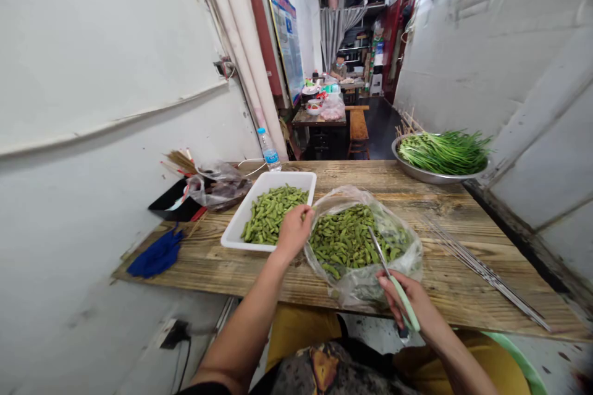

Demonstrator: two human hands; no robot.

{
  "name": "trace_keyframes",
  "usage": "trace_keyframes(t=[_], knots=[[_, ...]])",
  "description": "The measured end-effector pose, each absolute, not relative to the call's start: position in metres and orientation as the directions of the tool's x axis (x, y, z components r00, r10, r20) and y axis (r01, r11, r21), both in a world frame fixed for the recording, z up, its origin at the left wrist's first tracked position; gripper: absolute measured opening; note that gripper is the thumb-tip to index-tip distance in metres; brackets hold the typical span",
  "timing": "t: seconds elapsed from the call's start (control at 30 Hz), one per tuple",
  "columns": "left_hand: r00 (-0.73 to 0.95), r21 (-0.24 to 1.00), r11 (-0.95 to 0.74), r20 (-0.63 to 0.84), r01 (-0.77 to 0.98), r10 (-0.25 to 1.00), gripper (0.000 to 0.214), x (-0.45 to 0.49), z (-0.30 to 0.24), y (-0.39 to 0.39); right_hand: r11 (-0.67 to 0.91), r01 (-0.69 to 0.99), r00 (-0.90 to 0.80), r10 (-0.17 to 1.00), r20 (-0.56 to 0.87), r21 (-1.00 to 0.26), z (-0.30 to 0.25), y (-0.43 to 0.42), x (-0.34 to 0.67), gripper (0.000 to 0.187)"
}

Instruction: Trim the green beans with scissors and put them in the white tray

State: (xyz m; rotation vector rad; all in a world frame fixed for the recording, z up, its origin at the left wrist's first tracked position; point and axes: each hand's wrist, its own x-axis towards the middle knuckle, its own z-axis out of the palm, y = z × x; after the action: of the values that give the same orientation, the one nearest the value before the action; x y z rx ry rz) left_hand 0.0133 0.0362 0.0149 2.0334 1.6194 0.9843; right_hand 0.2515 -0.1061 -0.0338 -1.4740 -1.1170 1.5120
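My left hand [293, 231] reaches over the near right corner of a white tray [237, 223] holding several green soybean pods, its fingers pinched on a pod at the tray's edge. My right hand [407, 303] is closed on the pale green handles of scissors [386, 271], blades pointing into a clear plastic bag [365, 287] heaped with more soybean pods [349, 239]. The bag lies on the wooden table [463, 247] just right of the tray.
A steel basin of green chives [442, 154] sits at the far right. Metal skewers [482, 268] lie on the right side. A water bottle [269, 150], crumpled bag [220, 186], black tray [173, 200] and blue cloth [155, 254] are left. A person sits far back.
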Motion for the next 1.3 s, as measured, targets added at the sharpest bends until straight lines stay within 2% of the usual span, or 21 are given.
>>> trace_keyframes(t=[0.1, 0.17, 0.2, 0.27, 0.33, 0.37, 0.53, 0.67, 0.73, 0.8, 0.9, 1.0, 1.13, 1.3], knots=[[-0.044, 0.438, -0.140, 0.383, 0.888, 0.923, 0.037, -0.018, 0.027, 0.048, -0.367, 0.048, -0.057, 0.928, -0.369, -0.929, -0.038, -0.111, 0.259, 0.054], [-0.046, 0.333, -0.108, 0.422, 0.937, 0.905, 0.048, -0.019, 0.030, 0.047, -0.378, 0.047, -0.066, 0.923, -0.380, -0.925, -0.039, -0.114, 0.261, 0.054], [0.002, 0.311, -0.148, 0.425, 0.939, 0.905, 0.048, -0.013, 0.028, 0.045, -0.380, 0.045, -0.074, 0.921, -0.383, -0.924, -0.039, -0.115, 0.262, 0.053], [0.206, 0.334, -0.328, 0.353, 0.884, 0.913, 0.034, 0.008, 0.019, 0.036, -0.387, 0.045, -0.089, 0.917, -0.389, -0.921, -0.037, -0.116, 0.261, 0.053], [0.478, 0.411, -0.499, 0.161, 0.763, 0.863, 0.023, 0.033, 0.004, 0.028, -0.397, 0.050, -0.098, 0.911, -0.400, -0.917, -0.035, -0.117, 0.259, 0.054], [0.540, 0.427, -0.521, 0.087, 0.739, 0.837, 0.021, 0.044, -0.003, 0.025, -0.405, 0.055, -0.101, 0.907, -0.408, -0.913, -0.034, -0.117, 0.259, 0.054], [0.510, 0.375, -0.454, -0.061, 0.809, 0.858, 0.016, 0.068, -0.018, 0.025, -0.418, 0.082, -0.096, 0.900, -0.425, -0.905, -0.030, -0.121, 0.258, 0.054], [0.544, 0.443, -0.433, -0.158, 0.785, 0.824, 0.014, 0.064, -0.014, 0.033, -0.402, 0.071, -0.116, 0.906, -0.408, -0.913, -0.037, -0.123, 0.258, 0.054], [0.545, 0.481, -0.424, -0.140, 0.767, 0.826, 0.011, 0.063, -0.014, 0.037, -0.398, 0.060, -0.131, 0.906, -0.403, -0.915, -0.042, -0.123, 0.258, 0.054], [0.505, 0.578, -0.378, -0.069, 0.723, 0.861, 0.012, 0.063, -0.016, 0.042, -0.399, 0.052, -0.140, 0.905, -0.403, -0.915, -0.046, -0.122, 0.258, 0.054], [0.390, 0.820, -0.235, 0.015, 0.522, 0.921, 0.018, 0.065, -0.018, 0.048, -0.382, 0.042, -0.124, 0.915, -0.384, -0.923, -0.045, -0.119, 0.258, 0.053], [0.360, 0.954, -0.065, -0.046, 0.291, 0.932, 0.019, 0.070, -0.017, 0.045, -0.348, 0.055, -0.099, 0.931, -0.352, -0.936, -0.038, -0.114, 0.256, 0.053], [0.383, 0.986, 0.076, -0.127, 0.146, 0.915, 0.023, 0.080, -0.011, 0.030, -0.281, 0.120, -0.096, 0.952, -0.292, -0.952, -0.030, -0.107, 0.253, 0.054], [0.404, 0.989, 0.055, -0.106, 0.135, 0.909, 0.018, 0.088, -0.002, 0.016, -0.220, 0.233, -0.056, 0.969, -0.239, -0.947, -0.029, -0.102, 0.251, 0.054]])
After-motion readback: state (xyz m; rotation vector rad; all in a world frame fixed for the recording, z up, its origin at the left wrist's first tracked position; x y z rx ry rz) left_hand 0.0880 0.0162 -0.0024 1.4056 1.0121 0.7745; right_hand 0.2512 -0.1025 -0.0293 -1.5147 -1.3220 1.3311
